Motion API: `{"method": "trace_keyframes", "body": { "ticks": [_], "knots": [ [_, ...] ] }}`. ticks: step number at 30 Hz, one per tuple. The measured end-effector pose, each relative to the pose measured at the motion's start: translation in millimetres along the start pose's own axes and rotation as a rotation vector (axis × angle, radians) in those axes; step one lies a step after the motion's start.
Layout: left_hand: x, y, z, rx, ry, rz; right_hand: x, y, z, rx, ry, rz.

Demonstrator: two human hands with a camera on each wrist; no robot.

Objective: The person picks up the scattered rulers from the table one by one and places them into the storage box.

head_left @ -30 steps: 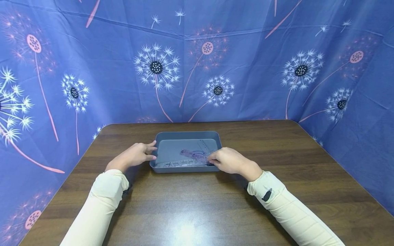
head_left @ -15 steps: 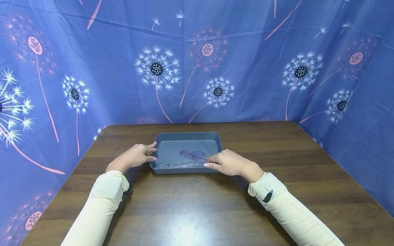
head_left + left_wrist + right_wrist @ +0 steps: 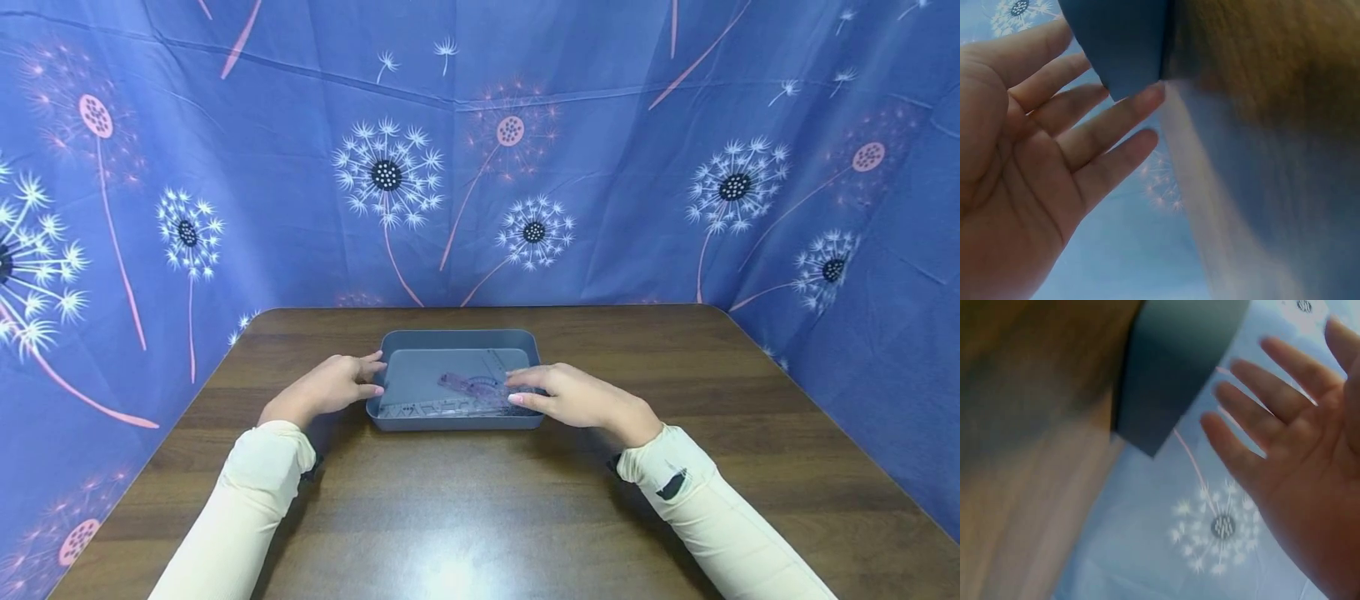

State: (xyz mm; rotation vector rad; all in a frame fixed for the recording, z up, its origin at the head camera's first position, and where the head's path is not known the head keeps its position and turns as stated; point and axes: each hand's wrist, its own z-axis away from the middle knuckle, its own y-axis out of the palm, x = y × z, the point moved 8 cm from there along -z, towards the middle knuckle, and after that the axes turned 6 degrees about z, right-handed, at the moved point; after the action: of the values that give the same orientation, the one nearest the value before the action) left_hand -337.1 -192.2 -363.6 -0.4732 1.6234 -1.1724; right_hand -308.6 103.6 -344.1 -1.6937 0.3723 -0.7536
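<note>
A shallow grey tray (image 3: pixel 457 422) holds clear plastic rulers (image 3: pixel 442 407) along its near side. A purple-tinted ruler (image 3: pixel 459 382) lies by a clear protractor (image 3: pixel 483 383); another clear ruler (image 3: pixel 495 362) slants at the right. My left hand (image 3: pixel 326 387) rests its spread, fairly straight fingers at the tray's left wall. The left wrist view shows the fingertips (image 3: pixel 1150 97) against the tray's corner. My right hand (image 3: pixel 573 398) hovers over the tray's right side, fingers extended and holding nothing. It hides part of the rulers. In the right wrist view, its palm (image 3: pixel 1310 469) is apart from the tray wall.
The tray stands on a brown wooden table (image 3: pixel 465 500), towards its far edge. A blue cloth (image 3: pixel 615 167) with dandelion prints hangs behind the table and along both sides. Glare lies on the near part of the tabletop.
My right hand, earlier with its fingers bent down at the tray's near right corner, has lifted slightly and straightened its fingers. My left hand has stayed at the left wall.
</note>
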Motion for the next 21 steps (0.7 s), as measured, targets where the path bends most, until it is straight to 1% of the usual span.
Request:
{"method": "trace_keyframes", "body": {
  "ticks": [3,7,10,12,15,18,21],
  "knots": [
    [-5.4,-11.1,1.1,-0.078,0.021,-0.044,-7.8,-21.4,6.6,-0.128,0.019,0.04],
    [-14.8,-35.7,6.6,-0.222,0.033,-0.114,-27.2,-47.6,20.1,-0.257,0.112,0.083],
    [-21.4,-53.8,13.6,-0.311,0.039,-0.172,-47.4,-62.7,31.7,-0.315,0.21,0.098],
    [-24.1,-63.2,18.2,-0.35,0.039,-0.201,-62.1,-69.4,38.5,-0.335,0.268,0.102],
    [-24.9,-72.4,22.9,-0.379,0.021,-0.204,-82.5,-73.4,46.2,-0.329,0.342,0.106],
    [-22.6,-75.0,24.7,-0.378,-0.006,-0.198,-97.6,-70.8,50.9,-0.294,0.395,0.1],
    [-20.4,-73.6,24.2,-0.364,-0.022,-0.193,-106.4,-66.9,53.4,-0.27,0.424,0.089]
  ]
}}
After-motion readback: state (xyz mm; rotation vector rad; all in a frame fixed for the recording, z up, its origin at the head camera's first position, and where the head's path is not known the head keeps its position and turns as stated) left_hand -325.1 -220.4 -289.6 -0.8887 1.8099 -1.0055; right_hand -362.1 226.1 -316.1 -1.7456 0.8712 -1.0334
